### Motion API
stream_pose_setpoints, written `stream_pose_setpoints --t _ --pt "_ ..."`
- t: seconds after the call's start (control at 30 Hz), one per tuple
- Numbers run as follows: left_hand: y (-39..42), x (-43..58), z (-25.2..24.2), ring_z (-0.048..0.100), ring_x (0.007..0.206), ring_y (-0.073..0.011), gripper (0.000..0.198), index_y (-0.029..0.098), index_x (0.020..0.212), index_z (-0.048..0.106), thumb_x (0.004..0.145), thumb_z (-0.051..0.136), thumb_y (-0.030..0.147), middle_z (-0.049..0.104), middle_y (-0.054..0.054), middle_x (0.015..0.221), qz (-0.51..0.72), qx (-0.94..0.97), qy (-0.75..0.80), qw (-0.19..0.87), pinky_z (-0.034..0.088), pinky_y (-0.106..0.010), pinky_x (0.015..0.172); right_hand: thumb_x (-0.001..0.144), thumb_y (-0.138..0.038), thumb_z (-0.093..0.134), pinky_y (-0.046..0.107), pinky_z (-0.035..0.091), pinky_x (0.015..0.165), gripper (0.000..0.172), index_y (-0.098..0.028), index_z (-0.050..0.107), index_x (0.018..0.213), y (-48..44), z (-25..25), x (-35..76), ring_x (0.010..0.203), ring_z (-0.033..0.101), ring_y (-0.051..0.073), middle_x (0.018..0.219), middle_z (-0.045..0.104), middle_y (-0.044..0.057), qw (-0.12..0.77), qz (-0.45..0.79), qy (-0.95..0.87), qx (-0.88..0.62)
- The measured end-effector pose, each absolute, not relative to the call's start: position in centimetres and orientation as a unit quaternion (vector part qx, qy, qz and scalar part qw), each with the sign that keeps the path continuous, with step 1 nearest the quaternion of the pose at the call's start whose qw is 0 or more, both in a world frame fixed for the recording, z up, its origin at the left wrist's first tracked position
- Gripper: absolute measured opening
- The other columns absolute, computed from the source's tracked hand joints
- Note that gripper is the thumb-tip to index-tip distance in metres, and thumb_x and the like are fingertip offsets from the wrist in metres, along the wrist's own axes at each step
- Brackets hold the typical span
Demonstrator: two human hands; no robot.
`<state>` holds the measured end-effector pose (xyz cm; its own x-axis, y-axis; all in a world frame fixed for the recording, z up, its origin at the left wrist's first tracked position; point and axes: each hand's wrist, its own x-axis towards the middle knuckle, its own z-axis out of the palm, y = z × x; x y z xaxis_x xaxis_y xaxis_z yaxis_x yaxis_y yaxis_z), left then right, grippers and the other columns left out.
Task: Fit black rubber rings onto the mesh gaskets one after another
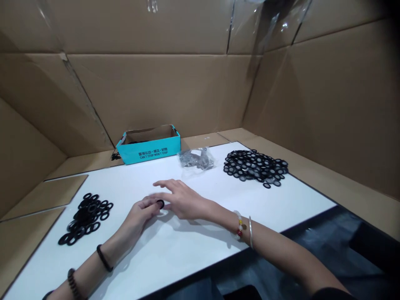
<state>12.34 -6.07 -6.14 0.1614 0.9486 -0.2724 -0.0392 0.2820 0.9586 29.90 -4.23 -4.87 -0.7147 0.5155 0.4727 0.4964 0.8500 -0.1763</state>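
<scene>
My left hand (144, 211) pinches a small black ring (160, 204) between its thumb and fingers, over the middle of the white board. Close against it is my right hand (183, 201), its fingers stretched out and apart. One right finger reaches across the top of the left fingertips, and whether it touches them I cannot tell. To the left lies a loose pile of black rings (89, 212) with open centres. A larger heap of black rings with grey mesh-like centres (254, 166) is spread on the right.
A turquoise open box (150, 153) stands at the back, with dark items partly visible inside. Beside it lies a clear plastic bag (196, 159) of grey pieces. Cardboard walls (156, 91) enclose the white board (200, 246) at the back and sides.
</scene>
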Motion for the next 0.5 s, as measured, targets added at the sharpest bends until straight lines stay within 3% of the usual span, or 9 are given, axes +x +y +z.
stream_pose_setpoints --t 0.1,0.2,0.33,0.4,0.5 --pt "-5.96 12.2 -6.39 0.055 0.068 -0.0128 0.022 0.012 0.07 0.067 0.061 0.072 0.032 0.058 -0.003 0.078 0.392 0.466 0.507 0.61 0.042 -0.022 0.06 0.082 -0.025 0.056 0.037 0.036 0.086 0.018 -0.016 0.057 0.098 -4.13 -5.18 29.64 0.109 0.044 0.023 0.123 0.05 0.011 0.261 0.008 -0.921 -0.288" --pt "-6.05 12.31 -6.25 0.052 0.065 -0.0115 0.021 0.011 0.063 0.064 0.061 0.072 0.031 0.055 -0.002 0.072 0.39 0.472 0.502 0.611 0.041 -0.022 0.06 0.078 -0.042 0.06 0.038 0.037 0.083 0.036 -0.013 0.056 0.098 -4.45 -4.8 29.6 0.102 0.047 0.024 0.116 0.052 0.013 0.27 0.011 -0.907 -0.324" --pt "-6.23 12.45 -5.98 0.051 0.065 -0.0123 0.016 0.013 0.061 0.063 0.057 0.072 0.026 0.056 -0.001 0.07 0.393 0.455 0.509 0.616 0.041 -0.023 0.062 0.083 -0.028 0.055 0.037 0.034 0.088 0.039 -0.019 0.047 0.12 -4.88 -4.19 29.92 0.111 0.041 0.022 0.128 0.045 0.011 0.255 0.002 -0.922 -0.292" --pt "-6.2 12.39 -6.13 0.054 0.072 -0.0147 0.012 0.013 0.063 0.065 0.058 0.07 0.023 0.058 -0.002 0.074 0.39 0.466 0.508 0.61 0.041 -0.025 0.066 0.084 -0.02 0.052 0.035 0.034 0.088 0.029 -0.02 0.051 0.114 -4.79 -4.41 29.85 0.113 0.04 0.021 0.129 0.045 0.009 0.246 -0.016 -0.93 -0.273" --pt "-6.06 12.25 -6.63 0.053 0.076 -0.0153 0.012 0.013 0.066 0.067 0.063 0.068 0.025 0.057 -0.003 0.077 0.394 0.49 0.49 0.604 0.04 -0.025 0.069 0.083 -0.029 0.054 0.035 0.035 0.083 0.018 -0.015 0.058 0.095 -4.39 -5.09 29.44 0.105 0.045 0.022 0.118 0.054 0.01 0.251 -0.037 -0.923 -0.29"
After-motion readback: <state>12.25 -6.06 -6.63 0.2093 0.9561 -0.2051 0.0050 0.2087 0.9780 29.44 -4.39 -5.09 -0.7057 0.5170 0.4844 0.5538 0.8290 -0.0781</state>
